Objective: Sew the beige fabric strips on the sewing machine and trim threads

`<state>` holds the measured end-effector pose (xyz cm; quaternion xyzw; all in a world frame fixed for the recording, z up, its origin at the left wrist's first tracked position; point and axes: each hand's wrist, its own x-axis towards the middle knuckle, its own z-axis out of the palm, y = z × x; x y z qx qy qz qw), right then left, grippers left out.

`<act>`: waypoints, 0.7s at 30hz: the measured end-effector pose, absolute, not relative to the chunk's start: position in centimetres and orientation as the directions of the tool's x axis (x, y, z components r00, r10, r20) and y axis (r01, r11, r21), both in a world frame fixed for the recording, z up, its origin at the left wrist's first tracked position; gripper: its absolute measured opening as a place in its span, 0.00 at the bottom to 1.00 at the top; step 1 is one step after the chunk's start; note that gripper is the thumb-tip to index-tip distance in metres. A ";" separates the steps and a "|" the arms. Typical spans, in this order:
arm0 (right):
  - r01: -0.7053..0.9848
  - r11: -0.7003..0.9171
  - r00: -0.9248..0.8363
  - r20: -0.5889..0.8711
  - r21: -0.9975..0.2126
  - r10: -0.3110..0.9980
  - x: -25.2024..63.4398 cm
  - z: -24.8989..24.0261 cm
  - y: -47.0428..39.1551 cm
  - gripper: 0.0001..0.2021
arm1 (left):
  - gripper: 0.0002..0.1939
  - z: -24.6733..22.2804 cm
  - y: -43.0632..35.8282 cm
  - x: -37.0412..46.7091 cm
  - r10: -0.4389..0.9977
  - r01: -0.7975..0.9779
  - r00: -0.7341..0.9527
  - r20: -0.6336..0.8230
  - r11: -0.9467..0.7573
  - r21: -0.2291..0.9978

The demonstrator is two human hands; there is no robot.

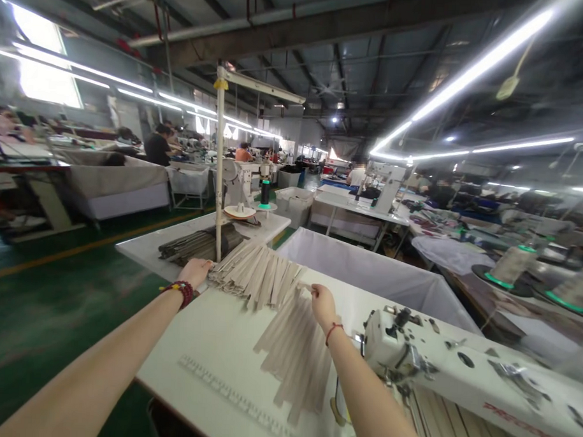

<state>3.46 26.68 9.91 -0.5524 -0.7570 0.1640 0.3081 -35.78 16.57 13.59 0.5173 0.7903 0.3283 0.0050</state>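
Note:
A fanned pile of beige fabric strips lies on the white table. My left hand, with a dark red beaded bracelet, is at the left end of that pile, its fingers curled; what they hold is too small to tell. At the top end of a second spread of beige strips, my right hand has its fingers closed on the strips. These strips are blurred and fan toward the table's front. Dark strips lie behind my left hand, by the white pole.
A white sewing machine occupies the right side. Behind the table stands a large white-lined bin. A white pole rises near my left hand. Thread cones stand at the right. Other people sit at far tables.

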 end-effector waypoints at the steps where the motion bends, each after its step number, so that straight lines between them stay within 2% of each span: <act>1: 0.716 0.352 -0.196 0.311 -0.603 0.930 3.5 9.8 26.6 0.12 | 0.14 13.5 17.0 -35.7 0.822 0.802 -0.476 0.313 0.261 0.537; 6: 0.588 0.476 -0.180 0.468 -0.654 0.865 1.7 9.8 28.5 0.11 | 0.14 12.7 19.6 -36.4 0.812 0.745 -0.507 0.287 0.246 0.620; 11: 0.441 0.560 -0.150 0.558 -0.701 0.816 -3.1 10.0 33.3 0.11 | 0.13 11.5 22.3 -37.4 0.855 0.697 -0.428 0.294 0.105 0.709; 15: 0.337 0.607 -0.285 0.536 -0.720 0.795 -7.3 10.7 35.1 0.10 | 0.16 11.6 24.2 -37.4 0.896 0.614 -0.357 0.263 0.013 0.789; 21: 0.258 0.589 -0.570 0.372 -0.766 0.733 -12.8 14.1 34.4 0.14 | 0.15 13.9 28.5 -38.1 0.923 0.497 -0.332 0.193 -0.003 0.868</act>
